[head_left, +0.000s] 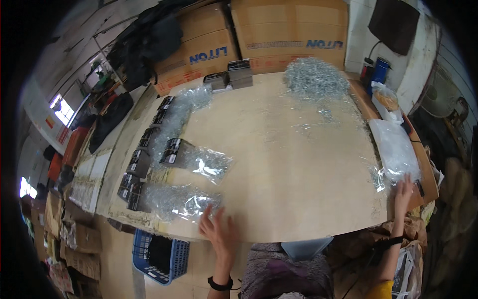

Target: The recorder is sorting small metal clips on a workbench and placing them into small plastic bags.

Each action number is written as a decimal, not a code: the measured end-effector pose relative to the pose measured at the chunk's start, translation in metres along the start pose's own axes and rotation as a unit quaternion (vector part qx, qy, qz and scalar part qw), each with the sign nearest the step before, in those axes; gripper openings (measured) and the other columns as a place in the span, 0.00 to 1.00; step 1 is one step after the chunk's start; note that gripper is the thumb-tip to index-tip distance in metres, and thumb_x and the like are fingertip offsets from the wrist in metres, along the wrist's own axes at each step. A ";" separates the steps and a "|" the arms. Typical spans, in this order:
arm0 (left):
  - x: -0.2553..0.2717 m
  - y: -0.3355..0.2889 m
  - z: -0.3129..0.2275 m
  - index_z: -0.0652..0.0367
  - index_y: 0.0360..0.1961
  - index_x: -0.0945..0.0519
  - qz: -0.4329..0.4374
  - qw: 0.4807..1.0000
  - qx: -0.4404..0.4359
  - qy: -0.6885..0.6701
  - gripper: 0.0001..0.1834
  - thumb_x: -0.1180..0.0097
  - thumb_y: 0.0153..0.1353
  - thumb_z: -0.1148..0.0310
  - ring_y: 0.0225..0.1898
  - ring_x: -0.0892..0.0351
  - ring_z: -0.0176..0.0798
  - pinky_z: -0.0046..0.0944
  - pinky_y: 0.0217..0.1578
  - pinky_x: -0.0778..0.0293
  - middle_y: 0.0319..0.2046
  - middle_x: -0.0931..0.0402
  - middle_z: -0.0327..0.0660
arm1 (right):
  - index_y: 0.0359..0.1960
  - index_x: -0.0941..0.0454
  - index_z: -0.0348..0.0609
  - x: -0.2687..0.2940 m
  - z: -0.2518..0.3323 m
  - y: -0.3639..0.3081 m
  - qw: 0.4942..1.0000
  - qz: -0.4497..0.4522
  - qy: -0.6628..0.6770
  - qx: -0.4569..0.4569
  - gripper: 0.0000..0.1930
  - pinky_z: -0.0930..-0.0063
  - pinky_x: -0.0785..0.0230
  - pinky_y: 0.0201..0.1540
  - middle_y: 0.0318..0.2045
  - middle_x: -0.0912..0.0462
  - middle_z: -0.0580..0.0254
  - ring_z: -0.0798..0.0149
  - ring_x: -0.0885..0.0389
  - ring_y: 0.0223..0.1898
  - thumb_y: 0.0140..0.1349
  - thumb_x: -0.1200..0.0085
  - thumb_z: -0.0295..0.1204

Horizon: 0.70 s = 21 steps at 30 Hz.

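Note:
My left hand lies flat with fingers spread at the near edge of the wooden table, its fingertips touching a clear plastic bag of small metal parts. My right hand reaches out to the right, fingers spread, resting on the near end of a stack of empty clear bags. Another filled bag with a dark header card lies further in on the left. A loose heap of shiny metal parts sits at the far side.
A row of filled bags with dark cards runs along the table's left edge. Dark small boxes and large cardboard cartons stand at the back. A blue plastic basket sits on the floor at lower left.

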<state>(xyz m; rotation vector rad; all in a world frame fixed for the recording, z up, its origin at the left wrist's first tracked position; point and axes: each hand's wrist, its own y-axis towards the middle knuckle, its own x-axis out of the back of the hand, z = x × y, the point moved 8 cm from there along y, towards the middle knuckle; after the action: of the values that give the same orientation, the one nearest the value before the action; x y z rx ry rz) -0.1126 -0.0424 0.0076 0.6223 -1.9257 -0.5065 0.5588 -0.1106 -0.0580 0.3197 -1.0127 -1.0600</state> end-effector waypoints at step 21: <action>-0.010 -0.047 -0.081 0.56 0.51 0.21 0.098 0.982 -0.150 -0.066 0.17 0.44 0.60 0.76 0.54 0.29 0.57 0.56 0.54 0.35 0.53 0.28 0.54 | 0.31 0.17 0.41 0.018 0.094 -0.006 0.990 0.095 -0.096 0.030 0.11 0.60 0.39 0.52 0.36 0.19 0.58 0.55 0.25 0.45 0.49 0.33 0.34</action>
<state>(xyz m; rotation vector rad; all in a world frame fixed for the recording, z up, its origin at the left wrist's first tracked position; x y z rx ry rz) -0.0259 -0.0792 0.0056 0.2074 -1.9585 -0.7086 0.4811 -0.1073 -0.0019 0.1677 -1.2244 -0.9006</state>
